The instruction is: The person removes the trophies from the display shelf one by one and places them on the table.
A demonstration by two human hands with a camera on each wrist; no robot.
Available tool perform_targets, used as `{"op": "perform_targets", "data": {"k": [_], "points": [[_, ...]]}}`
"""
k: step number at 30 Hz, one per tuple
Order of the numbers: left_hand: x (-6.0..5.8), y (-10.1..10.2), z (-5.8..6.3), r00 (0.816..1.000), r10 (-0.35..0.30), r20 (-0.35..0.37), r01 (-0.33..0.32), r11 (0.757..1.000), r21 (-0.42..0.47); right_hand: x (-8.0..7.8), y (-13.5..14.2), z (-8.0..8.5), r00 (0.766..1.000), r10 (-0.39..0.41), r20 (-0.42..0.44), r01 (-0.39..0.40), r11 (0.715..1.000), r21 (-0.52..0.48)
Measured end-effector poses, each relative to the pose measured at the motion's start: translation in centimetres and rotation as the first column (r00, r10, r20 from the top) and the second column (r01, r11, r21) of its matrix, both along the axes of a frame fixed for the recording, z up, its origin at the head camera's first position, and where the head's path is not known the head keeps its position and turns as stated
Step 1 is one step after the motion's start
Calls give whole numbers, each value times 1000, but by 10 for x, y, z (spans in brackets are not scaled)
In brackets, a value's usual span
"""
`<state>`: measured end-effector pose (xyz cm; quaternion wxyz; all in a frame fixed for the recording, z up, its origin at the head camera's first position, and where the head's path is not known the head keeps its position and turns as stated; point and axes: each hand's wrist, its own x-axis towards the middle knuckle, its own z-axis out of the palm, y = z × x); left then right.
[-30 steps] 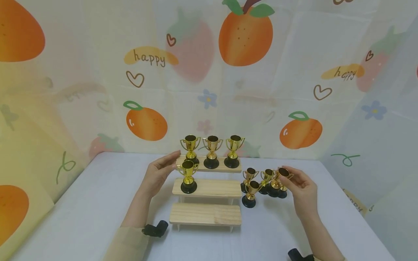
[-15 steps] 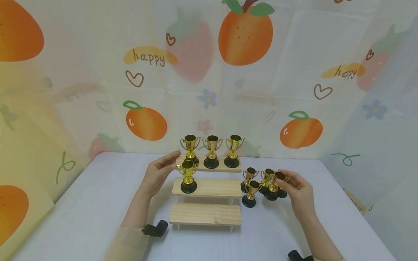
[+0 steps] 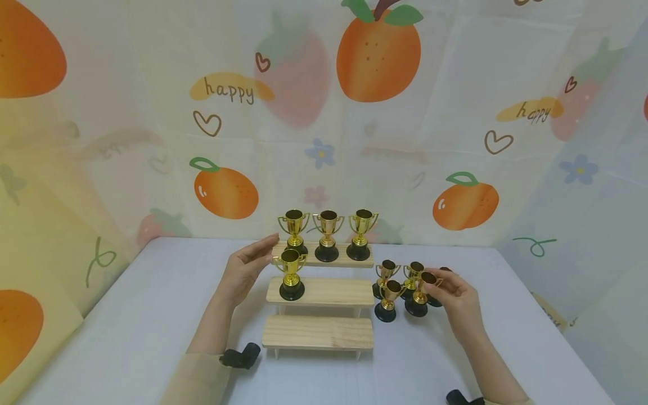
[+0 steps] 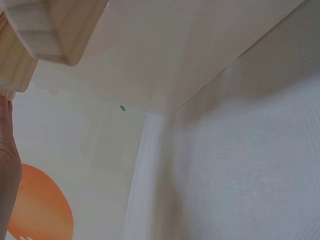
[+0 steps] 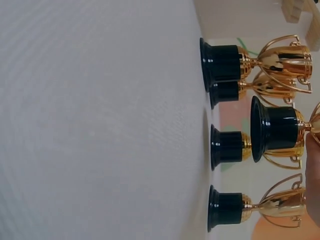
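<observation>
Gold and black, one trophy (image 3: 420, 294) is pinched by the right hand (image 3: 460, 304) above the table (image 3: 405, 360), right of the wooden stand (image 3: 320, 332). Four other trophies (image 3: 387, 306) are grouped there. The stand's top step is touched at its left end by the left hand (image 3: 245, 274), fingers extended. Three trophies (image 3: 328, 237) are borne on that step.

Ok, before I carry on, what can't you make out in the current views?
- Head: the rear trophy at far right, its cup mostly hidden by the right hand.
- Head: the base of the top-left trophy, partly hidden by the trophy in front of it.
- Right wrist: the held trophy, its bowl cut off by the right edge.
- Left wrist: the left hand, mostly cut off by the left edge.
</observation>
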<state>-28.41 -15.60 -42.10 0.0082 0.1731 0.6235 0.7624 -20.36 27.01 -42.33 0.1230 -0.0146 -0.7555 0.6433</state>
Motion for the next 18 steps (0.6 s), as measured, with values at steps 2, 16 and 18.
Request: {"op": "perform_targets", "data": {"k": [2, 16, 18], "points": [[0, 0, 0, 1000, 3, 2, -3, 1000, -4, 0, 0, -2, 1000, 11, 8, -11, 1000, 5], [-1, 0, -1, 1000, 4, -11, -4, 1000, -11, -4, 4, -10, 991, 126, 35, -125, 992, -32], [-1, 0, -1, 1000, 6, -13, -6, 1000, -15, -4, 4, -10, 990, 132, 40, -131, 991, -30]]}}
